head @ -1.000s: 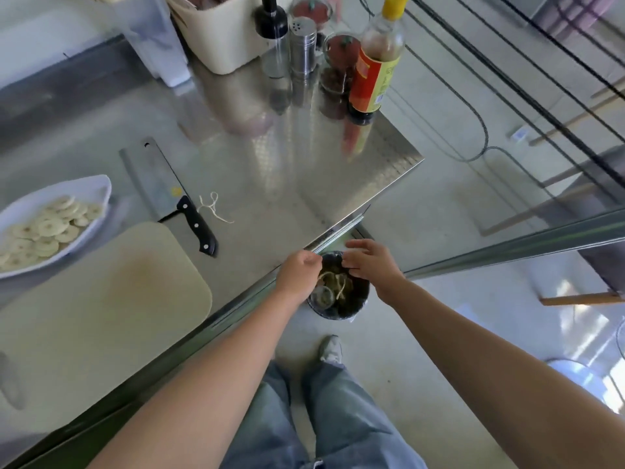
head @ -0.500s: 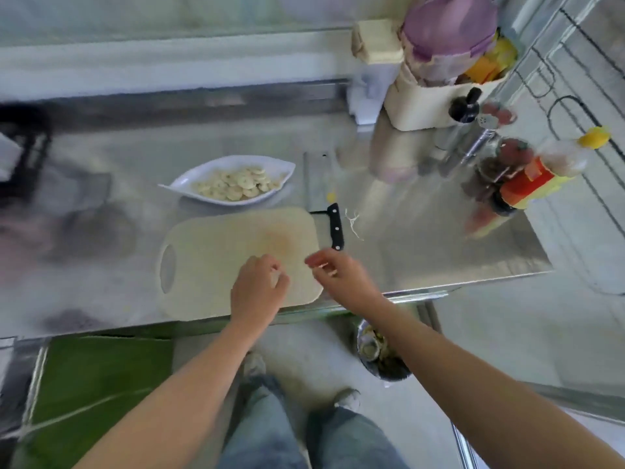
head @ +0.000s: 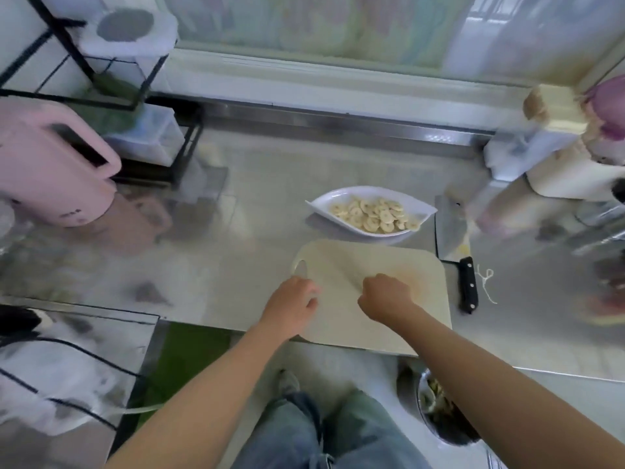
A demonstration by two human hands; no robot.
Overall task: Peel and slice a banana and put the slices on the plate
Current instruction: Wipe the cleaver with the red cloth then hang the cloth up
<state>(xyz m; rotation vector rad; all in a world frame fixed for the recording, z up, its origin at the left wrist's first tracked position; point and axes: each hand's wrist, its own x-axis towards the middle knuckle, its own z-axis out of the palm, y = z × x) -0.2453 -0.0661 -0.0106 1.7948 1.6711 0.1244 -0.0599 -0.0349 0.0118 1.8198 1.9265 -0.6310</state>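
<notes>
A white leaf-shaped plate [head: 318, 207] on the steel counter holds several banana slices [head: 375, 214]. In front of it lies a cream cutting board [head: 399, 319] with nothing on it. A cleaver [head: 453, 231] with a black handle lies right of the board. My left hand [head: 292, 304] hovers at the board's left edge, near its handle hole, fingers loosely curled and holding nothing. My right hand [head: 387, 296] is over the board's middle, fingers curled under, nothing visible in it.
A pink kettle [head: 50, 164] and a black wire rack [head: 135, 96] stand at the back left. Containers and bottles crowd the right side [head: 575, 157]. A thin string [head: 487, 282] lies beside the cleaver's handle. A bowl with peel scraps [head: 439, 411] sits on the floor below the counter edge.
My head has turned left from the floor bowl to the counter. Both hands rose from the bowl to above the cutting board.
</notes>
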